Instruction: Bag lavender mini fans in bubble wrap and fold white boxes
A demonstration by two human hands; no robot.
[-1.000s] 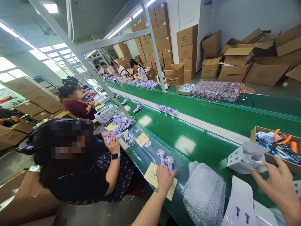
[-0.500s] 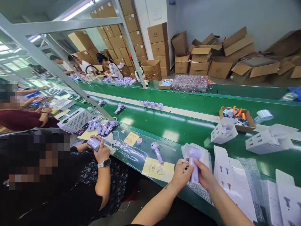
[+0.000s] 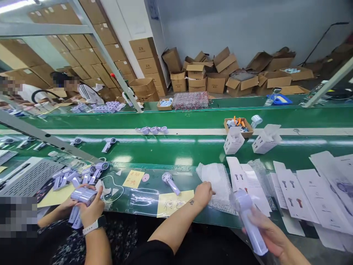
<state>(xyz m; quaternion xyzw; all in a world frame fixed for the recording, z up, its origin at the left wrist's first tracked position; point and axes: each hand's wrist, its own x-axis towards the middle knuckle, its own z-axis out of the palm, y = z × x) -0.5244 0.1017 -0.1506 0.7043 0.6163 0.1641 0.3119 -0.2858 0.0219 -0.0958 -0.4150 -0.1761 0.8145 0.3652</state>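
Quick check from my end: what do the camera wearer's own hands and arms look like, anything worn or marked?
The left hand is ungloved, with a small dark tattoo-like mark near the wrist and a black sleeve ending around the elbow. The right hand is ungloved too, slightly blurred; its sleeve is out of view. No watch shows on either wrist.

Green bench [image 3: 187,180] — purple fan [image 3: 173,186], yellow note [image 3: 167,206], bubble wrap [image 3: 216,180], white cartons [image 3: 307,197].
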